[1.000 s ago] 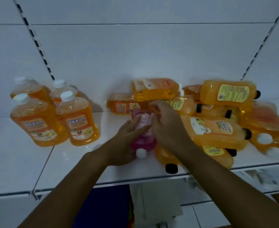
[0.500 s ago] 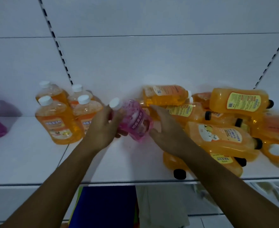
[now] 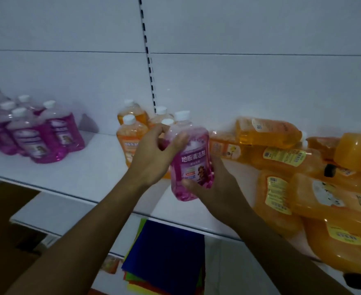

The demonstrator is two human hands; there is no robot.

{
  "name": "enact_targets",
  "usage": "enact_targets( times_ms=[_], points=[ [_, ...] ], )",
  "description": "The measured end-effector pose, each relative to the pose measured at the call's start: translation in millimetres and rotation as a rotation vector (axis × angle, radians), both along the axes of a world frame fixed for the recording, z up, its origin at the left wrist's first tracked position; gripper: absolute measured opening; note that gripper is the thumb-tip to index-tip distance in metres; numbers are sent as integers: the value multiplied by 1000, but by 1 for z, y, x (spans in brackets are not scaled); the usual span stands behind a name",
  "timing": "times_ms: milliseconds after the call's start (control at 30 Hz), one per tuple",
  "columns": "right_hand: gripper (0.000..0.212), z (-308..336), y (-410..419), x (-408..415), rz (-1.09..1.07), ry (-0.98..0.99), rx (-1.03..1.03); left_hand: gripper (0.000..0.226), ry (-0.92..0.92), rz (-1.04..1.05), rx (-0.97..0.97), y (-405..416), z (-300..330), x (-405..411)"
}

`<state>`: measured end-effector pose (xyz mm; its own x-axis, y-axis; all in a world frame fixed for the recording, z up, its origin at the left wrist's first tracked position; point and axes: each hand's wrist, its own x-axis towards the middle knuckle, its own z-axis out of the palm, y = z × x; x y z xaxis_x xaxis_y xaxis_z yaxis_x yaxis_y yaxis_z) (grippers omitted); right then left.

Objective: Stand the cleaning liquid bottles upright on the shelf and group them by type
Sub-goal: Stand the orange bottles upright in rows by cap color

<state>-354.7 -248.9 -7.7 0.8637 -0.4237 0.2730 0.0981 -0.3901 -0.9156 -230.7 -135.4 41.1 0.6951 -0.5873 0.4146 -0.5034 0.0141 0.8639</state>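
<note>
Mid-sort, with left hand [image 3: 151, 158] and right hand [image 3: 215, 188] both clasping an upright purple bottle [image 3: 191, 160], next probably set down with purple group [image 3: 32, 133] at nine o'clock on shelf [image 3: 86, 173].

White panelled back wall [image 3: 239, 81] with a slotted upright strip [image 3: 147, 58]; white shelf [image 3: 79, 173], dim light; coloured cloths [image 3: 166, 258] on the lower shelf.

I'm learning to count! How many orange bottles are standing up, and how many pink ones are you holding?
Standing orange bottles: 4
Held pink bottle, in left hand and right hand: 1
Total: 5
</note>
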Motion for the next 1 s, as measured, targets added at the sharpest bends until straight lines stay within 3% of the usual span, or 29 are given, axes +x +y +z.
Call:
enact_targets(
  times_ms=[100, 400, 767, 1000],
  points=[
    [57, -4, 25, 16, 57, -8, 37, 51, -2, 90, 7, 31, 1, 2],
    [55, -9, 133, 117, 254, -4, 98, 54, 3, 325, -62, 149, -8, 72],
    [68, -40, 236, 291, 186, 60, 99, 65, -12, 347, 91, 255, -40, 233],
    [69, -59, 248, 338, 159, -4, 176, 72, -224, 441, 162, 269, -49, 274]
  ],
)
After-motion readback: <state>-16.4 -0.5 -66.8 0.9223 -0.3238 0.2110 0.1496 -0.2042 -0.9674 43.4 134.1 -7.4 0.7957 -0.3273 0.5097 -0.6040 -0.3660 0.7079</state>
